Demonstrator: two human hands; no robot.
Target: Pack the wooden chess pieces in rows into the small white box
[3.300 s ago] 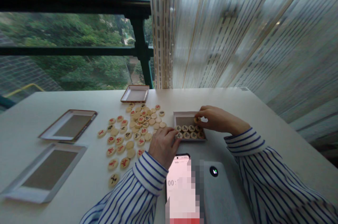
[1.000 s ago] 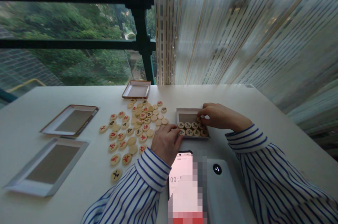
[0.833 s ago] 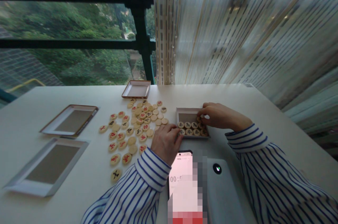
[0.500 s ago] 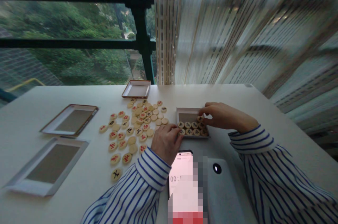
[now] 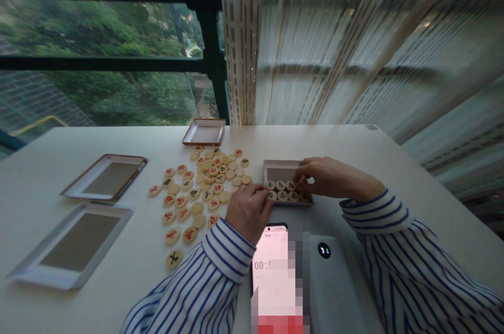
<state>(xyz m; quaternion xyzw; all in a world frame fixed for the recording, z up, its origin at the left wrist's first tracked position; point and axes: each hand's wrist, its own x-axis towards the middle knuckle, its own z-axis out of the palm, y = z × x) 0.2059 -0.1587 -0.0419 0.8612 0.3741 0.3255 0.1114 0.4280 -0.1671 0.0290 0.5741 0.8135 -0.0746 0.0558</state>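
Note:
A small grey box (image 5: 281, 165) sits on the white table (image 5: 354, 166), holding two rows of round wooden chess pieces (image 5: 280, 186) with dark characters. My right hand (image 5: 328, 178) reaches over the box's right end, its fingers pinched on a chess piece at the end of the far row. My left hand (image 5: 249, 209) rests curled at the box's near left corner, its fingertips touching a piece there. To the left, several loose pieces (image 5: 197, 191) with red or black characters lie scattered.
A brown-rimmed lid (image 5: 203, 132) lies at the far edge by the window. Two flat shallow trays (image 5: 104, 177) (image 5: 74, 244) lie at the left. A phone (image 5: 271, 271) with a lit screen and a grey device (image 5: 334, 286) sit near me. Curtains hang at the right.
Since the earliest frame the far row in the box has filled with more pieces. In the last second both hands stay at the box; the right hand has shifted only slightly.

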